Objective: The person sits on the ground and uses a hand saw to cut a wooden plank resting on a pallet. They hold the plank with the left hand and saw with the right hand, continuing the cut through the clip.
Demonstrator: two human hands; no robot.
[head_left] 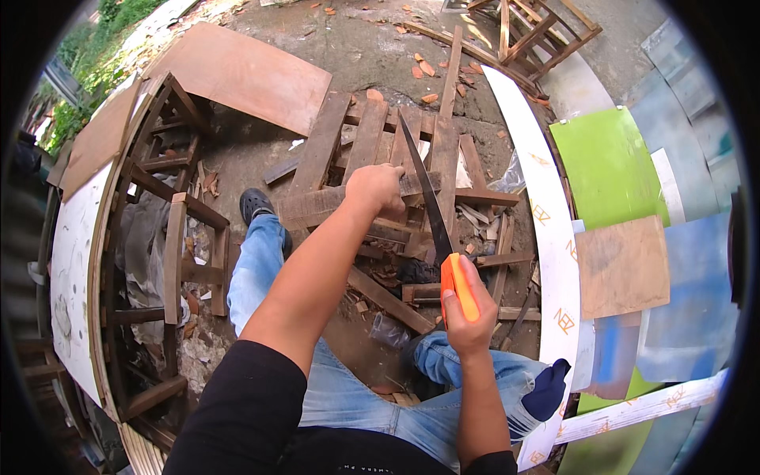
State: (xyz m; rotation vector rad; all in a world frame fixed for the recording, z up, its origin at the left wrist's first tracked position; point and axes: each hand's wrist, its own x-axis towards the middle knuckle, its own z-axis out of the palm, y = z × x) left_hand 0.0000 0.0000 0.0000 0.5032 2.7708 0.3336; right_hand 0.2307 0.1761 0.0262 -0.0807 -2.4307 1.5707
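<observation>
My right hand (473, 317) is wrapped round the orange handle of a handsaw (435, 214). Its dark blade points away from me and crosses a weathered wooden plank (313, 206) close to the plank's right end. My left hand (375, 188) grips that plank just left of the blade, fingers curled over its far side. The plank lies crosswise on a pallet-like stack of wooden slats (366, 138). How deep the blade sits in the wood, I cannot tell.
On the left stands a wooden frame (174, 253) near a brown board (245, 75). A long white strip (526, 166) runs along the right, beside a green panel (606, 162). Wood offcuts (388, 297) lie between my legs. A wooden stool-like frame (534, 39) stands at the far right.
</observation>
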